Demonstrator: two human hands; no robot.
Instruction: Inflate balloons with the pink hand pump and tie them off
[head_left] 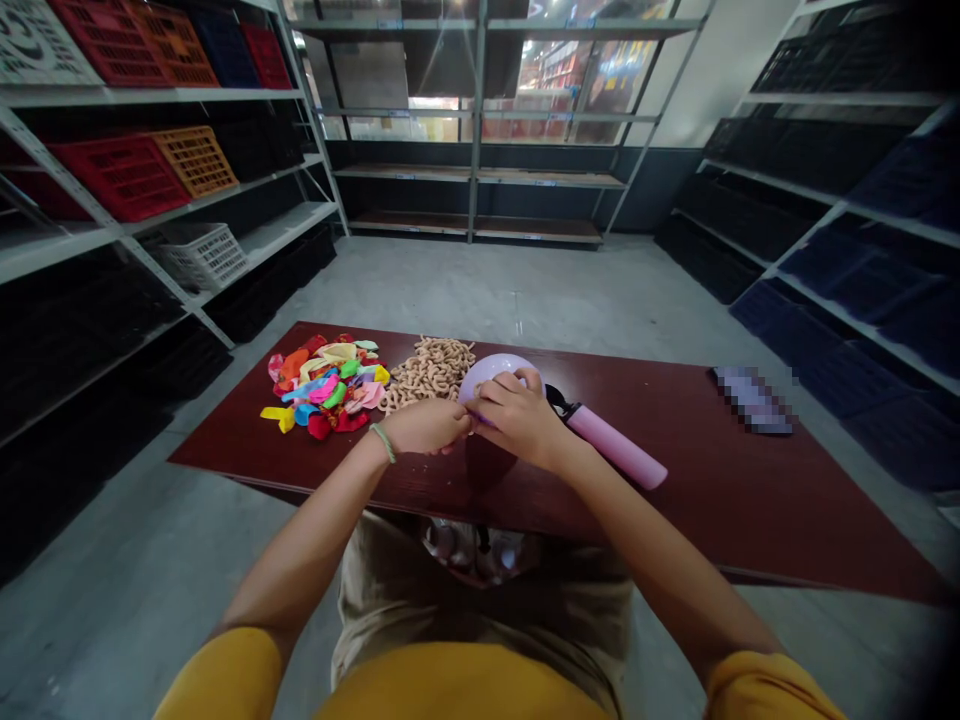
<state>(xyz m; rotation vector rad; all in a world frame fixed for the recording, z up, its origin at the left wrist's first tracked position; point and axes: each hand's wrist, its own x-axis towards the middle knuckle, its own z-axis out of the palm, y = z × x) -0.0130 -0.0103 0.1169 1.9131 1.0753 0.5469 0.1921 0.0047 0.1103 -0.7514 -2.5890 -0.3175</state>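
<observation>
A lilac inflated balloon [491, 368] rests at the middle of the dark red table, partly hidden behind my hands. My left hand [426, 428] is closed, its fingertips pinched together at the near side of the balloon, where its neck seems to be. Against it, my right hand [519, 415] curls over the balloon's near side with bent fingers. What lies between the fingertips is hidden. Just right of my right hand lies a pink hand pump [619, 447] with a black end. A heap of small tan curled pieces [431, 375] sits beyond my left hand.
Uninflated balloons [330, 385] in many colours lie piled on the left of the table [697, 500]. A pixelated flat object [752, 400] lies at the right end. Shelves with crates [124, 175] flank the floor on both sides; a rack [476, 180] stands behind.
</observation>
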